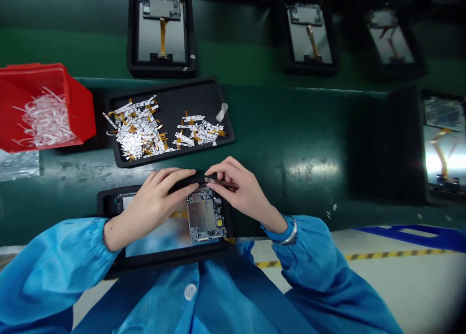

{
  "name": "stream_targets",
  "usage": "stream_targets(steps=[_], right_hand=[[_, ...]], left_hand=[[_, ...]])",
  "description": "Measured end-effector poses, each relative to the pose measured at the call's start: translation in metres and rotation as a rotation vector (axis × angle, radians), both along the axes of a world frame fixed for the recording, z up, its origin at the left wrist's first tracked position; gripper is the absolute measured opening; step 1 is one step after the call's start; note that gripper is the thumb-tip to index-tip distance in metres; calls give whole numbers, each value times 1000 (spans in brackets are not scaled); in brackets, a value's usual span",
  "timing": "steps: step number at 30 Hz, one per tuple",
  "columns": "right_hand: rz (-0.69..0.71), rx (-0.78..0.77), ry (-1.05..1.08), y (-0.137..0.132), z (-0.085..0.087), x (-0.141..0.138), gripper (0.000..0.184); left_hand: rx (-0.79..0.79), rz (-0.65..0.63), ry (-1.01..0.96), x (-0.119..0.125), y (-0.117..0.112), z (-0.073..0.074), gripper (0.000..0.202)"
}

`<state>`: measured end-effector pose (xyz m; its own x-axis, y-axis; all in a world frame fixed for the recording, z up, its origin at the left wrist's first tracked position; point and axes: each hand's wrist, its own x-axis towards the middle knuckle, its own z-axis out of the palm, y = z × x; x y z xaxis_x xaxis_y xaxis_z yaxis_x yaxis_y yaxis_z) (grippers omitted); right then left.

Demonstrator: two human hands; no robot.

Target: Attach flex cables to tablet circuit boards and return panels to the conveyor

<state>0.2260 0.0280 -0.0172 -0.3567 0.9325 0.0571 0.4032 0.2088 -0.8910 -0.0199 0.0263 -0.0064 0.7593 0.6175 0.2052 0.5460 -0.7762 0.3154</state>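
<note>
Right hand (240, 186) grips a slim dark tool (220, 183), probably tweezers, tip at the upper edge of a circuit board (202, 217). Left hand (155, 198) lies across the device, fingers extended, fingertips near that tip; cannot tell whether they pinch anything small.

Landmark: the black parts tray (182, 97). The device sits in a black holder (171, 258) on the wearer's side of it; a red bin (82, 110) stands to its left.

Step in hand, as I judge it: fine placing or adjusting at the board's edge. Next move seems to call for a steady tip, light pressure, and the left hand bracing.

Device: board at the holder's right end, with a broad metal shield, small chips and a yellow square part (219, 223). Orange ribbon (178, 215) runs leftward, partly under the left hand. Exposed panel (160, 239) looks smooth, pale blue-silver, reflective.
</note>
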Motion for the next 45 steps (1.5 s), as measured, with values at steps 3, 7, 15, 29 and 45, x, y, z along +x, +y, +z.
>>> stream_targets(steps=[3,7,15,29,45], right_hand=[[5,-228,86,8,4,-1,18],[44,-298,74,17,7,-2,19],[-103,-186,265,15,22,18,12],[-133,-503,513,15,4,6,49],[-210,-471,534,12,2,1,48]], left_hand=[[53,-35,37,2,1,2,36],[49,-39,55,3,2,4,35],[-133,11,-10,5,2,6,35],[104,-193,236,0,12,7,50],[-156,31,-99,32,19,6,19]])
